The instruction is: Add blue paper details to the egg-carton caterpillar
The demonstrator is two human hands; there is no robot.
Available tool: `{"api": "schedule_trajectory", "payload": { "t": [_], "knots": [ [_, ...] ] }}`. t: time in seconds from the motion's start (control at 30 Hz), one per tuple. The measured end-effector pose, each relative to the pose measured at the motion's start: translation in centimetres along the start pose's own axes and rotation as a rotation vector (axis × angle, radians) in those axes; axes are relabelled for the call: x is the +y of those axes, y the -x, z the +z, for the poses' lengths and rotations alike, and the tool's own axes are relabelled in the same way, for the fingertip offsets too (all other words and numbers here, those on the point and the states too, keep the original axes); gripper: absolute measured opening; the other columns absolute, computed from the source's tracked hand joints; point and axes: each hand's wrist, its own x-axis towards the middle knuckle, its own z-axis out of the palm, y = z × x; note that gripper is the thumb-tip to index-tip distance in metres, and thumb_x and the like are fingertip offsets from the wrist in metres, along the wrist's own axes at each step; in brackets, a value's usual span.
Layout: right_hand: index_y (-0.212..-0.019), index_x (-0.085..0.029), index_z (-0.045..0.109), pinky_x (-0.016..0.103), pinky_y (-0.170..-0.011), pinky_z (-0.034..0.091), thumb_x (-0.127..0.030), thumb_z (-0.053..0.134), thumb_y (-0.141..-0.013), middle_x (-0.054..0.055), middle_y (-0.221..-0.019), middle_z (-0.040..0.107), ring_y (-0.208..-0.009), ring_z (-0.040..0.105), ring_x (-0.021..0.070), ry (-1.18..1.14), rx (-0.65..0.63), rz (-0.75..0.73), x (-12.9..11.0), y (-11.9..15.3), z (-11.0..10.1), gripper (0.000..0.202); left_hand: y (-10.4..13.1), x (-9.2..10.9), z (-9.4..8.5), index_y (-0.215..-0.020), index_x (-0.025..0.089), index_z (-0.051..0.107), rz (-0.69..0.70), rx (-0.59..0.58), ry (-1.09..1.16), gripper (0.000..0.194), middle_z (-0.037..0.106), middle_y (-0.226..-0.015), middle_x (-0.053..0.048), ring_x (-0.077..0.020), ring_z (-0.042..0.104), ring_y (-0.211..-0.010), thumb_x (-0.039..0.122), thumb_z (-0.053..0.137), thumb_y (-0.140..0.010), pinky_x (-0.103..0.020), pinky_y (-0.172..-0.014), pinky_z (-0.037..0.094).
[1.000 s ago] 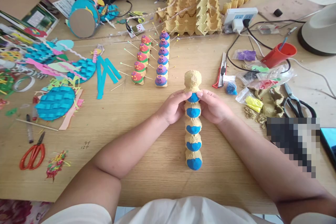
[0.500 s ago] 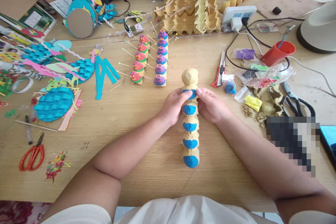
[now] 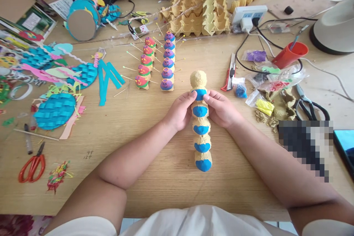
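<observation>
A strip of egg-carton cups [image 3: 202, 122] stands out in tan, with a blue patch on each of several cups and a plain rounded cup at its far end. My left hand [image 3: 182, 110] grips its left side near the far end, thumb at the edge of the topmost blue patch [image 3: 199, 94]. From the right, my right hand [image 3: 221, 107] holds the same cup, its thumb on the other edge of that patch. The remaining fingers of both hands are partly hidden beneath the strip. The near end of the strip points toward me.
Beyond my hands stand a red-green strip [image 3: 146, 60] and a purple-blue strip [image 3: 168, 63] with pins. A red cutter [image 3: 229, 75], clay bags, black-handled scissors [image 3: 311, 108] and a red cup [image 3: 290, 55] lie right. Woven blue crafts [image 3: 55, 110] and red scissors [image 3: 32, 166] lie left.
The strip's near end has swung slightly right and away from me. My thumbs have shifted outward, so more of the topmost blue patch shows. The view has shifted slightly.
</observation>
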Motion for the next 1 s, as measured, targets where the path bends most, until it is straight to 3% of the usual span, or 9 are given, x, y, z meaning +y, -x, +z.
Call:
{"api": "schedule_trajectory", "payload": {
  "t": [0.1,0.33,0.6,0.8,1.0],
  "knots": [
    [-0.085,-0.023,0.073,0.028,-0.069,0.06,-0.05,0.116,-0.066,-0.004,-0.081,0.074,-0.068,0.065,0.0123,0.032,0.002,-0.021,-0.03,-0.01,0.08,0.055,0.03,0.18,0.13,-0.09,0.019,0.076,-0.015,0.021,0.007,0.041,0.076,-0.077,0.002,-0.0109,0.066,-0.062,0.055,0.096,-0.093,-0.025,-0.062,0.051],
    [-0.078,-0.023,0.073,0.029,-0.067,0.058,-0.053,0.117,-0.059,-0.004,-0.075,0.072,-0.066,0.062,0.0132,0.166,0.083,-0.114,0.26,-0.13,0.1,0.057,0.2,0.34,0.38,-0.089,0.018,0.075,-0.021,0.01,0.006,0.043,0.072,-0.072,0.003,-0.0101,0.064,-0.059,0.054,0.095,-0.095,-0.024,-0.06,0.05],
    [-0.073,-0.022,0.069,0.027,-0.058,0.049,-0.064,0.114,-0.062,-0.004,-0.069,0.063,-0.062,0.055,0.0118,0.094,0.096,-0.06,-0.12,0.01,-0.03,0.063,0.02,0.07,0.22,-0.087,0.019,0.078,0.004,0.022,-0.016,0.044,0.077,-0.079,0.0,-0.0119,0.065,-0.064,0.058,0.098,-0.09,-0.028,-0.065,0.053],
    [-0.078,-0.023,0.073,0.031,-0.064,0.056,-0.062,0.114,-0.063,-0.003,-0.072,0.067,-0.066,0.059,0.015,0.06,0.101,-0.056,-0.36,0.01,0.0,0.058,-0.06,-0.02,0.39,-0.087,0.019,0.078,0.043,0.021,0.002,0.038,0.077,-0.079,0.001,-0.0127,0.069,-0.07,0.051,0.098,-0.092,-0.027,-0.073,0.056],
    [-0.078,-0.022,0.073,0.03,-0.065,0.057,-0.058,0.116,-0.062,-0.003,-0.073,0.07,-0.064,0.06,0.0131,0.036,0.079,-0.045,-0.44,0.1,0.22,0.058,-0.01,0.02,0.45,-0.083,0.018,0.075,0.048,0.052,-0.011,0.039,0.074,-0.072,0.003,-0.0087,0.065,-0.063,0.043,0.104,-0.086,-0.024,-0.067,0.054]
  ]
}}
